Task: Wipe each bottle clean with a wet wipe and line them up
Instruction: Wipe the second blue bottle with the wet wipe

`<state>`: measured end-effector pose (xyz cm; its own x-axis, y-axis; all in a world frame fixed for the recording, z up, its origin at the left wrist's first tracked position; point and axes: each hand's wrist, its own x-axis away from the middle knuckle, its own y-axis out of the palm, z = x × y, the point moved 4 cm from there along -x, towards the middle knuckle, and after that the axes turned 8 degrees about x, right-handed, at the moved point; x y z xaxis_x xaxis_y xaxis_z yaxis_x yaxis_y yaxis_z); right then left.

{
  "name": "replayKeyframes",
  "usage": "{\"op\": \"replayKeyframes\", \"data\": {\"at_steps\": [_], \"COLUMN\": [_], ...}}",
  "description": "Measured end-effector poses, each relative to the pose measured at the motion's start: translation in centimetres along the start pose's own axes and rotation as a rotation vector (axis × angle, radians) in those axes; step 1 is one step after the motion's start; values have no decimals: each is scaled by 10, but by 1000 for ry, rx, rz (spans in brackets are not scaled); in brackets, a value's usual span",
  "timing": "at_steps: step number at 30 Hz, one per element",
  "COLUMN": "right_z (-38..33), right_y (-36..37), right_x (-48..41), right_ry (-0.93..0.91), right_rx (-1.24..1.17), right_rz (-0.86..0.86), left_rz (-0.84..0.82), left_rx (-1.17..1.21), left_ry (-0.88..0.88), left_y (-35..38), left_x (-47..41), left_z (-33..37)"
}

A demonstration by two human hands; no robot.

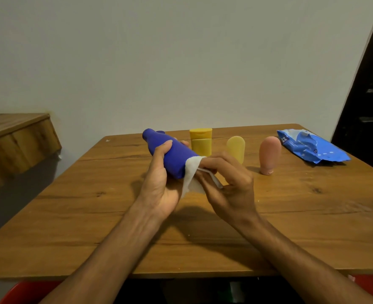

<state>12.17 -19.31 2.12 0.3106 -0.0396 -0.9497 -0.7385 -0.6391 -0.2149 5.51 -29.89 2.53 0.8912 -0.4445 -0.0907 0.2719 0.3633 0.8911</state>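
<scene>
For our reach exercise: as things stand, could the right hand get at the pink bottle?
Probably yes: the pink bottle stands just beyond the right hand with bare table between, but that hand is pinching the wet wipe.

Wooden table with three bottles and a pack

The table [93, 227] has a brown top with wood grain. Towards its far edge three bottles stand upright in a row, apart from each other: a yellow bottle [200, 142], a pale yellow bottle [236, 148] and a pink bottle [269, 154]. A blue pack of wet wipes [310, 148] lies near the far right corner.
</scene>
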Motion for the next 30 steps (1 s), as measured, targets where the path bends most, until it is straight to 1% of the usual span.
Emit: {"op": "replayKeyframes", "data": {"at_steps": [5,7,9,12,14,18,22,25,26,30], "right_z": [9,13,12,0,-3,2,-6,-1,-1,-8], "right_y": [-4,-8,-9,0,4,-1,3,0,-1,5], "right_x": [-1,-4,-4,0,3,0,4,1,1,4], "right_ry": [213,254,204,2,-111,-30,-126,-37,-34,-150], "right_rx": [-49,-71,-59,-3,62,47,80,45,45,72], "right_rz": [76,115,111,-6,-45,28,-22,22,32,-39], "left_rz": [-12,-4,1,-15,-19,-29,-42,-41,-38,-31], "left_rx": [64,59,55,8,-15,22,-24,-22,-28,-35], "left_ry": [-16,-5,0,-30,-35,5,-3,25,28,11], "left_y": [-2,-3,-4,-5,-4,-2,-2,-2,-2,-1], "left_x": [-2,-3,-4,-3,-2,-4,-3,-4,-4,-1], "left_z": [3,5,4,1,0,3,1,3,4,1]}}
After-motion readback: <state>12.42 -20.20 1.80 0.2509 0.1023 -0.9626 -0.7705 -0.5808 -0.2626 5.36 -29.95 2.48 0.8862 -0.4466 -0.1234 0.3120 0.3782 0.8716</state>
